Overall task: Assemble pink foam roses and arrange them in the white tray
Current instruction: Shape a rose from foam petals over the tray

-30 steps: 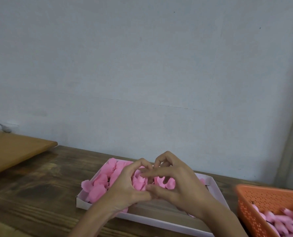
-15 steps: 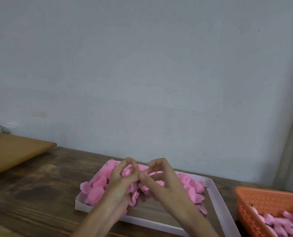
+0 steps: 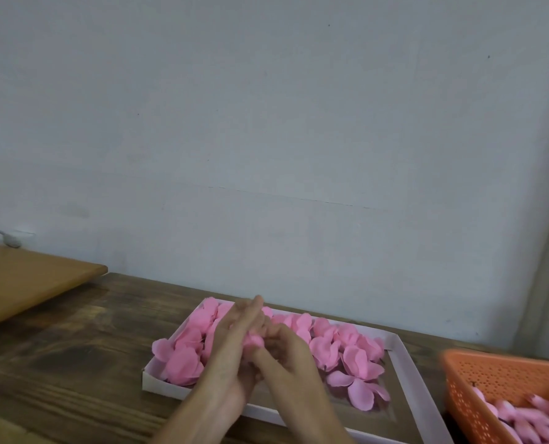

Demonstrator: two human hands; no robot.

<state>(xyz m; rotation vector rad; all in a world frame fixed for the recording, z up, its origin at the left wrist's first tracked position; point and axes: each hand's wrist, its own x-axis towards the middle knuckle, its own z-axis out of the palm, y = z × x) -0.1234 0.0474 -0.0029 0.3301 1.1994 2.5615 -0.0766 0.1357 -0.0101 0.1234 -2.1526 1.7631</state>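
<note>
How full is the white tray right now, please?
Partly full: the white tray holds pink petals heaped across its far and left parts, while its floor by the near right rim lies bare.

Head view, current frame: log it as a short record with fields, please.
hands: left hand fingers straight, pressed against a pink foam piece; right hand fingers curled on it
white tray: on the wooden table, loose pink petals inside
orange basket: right of tray, holds pink pieces
blur: hands smeared, grip detail uncertain
</note>
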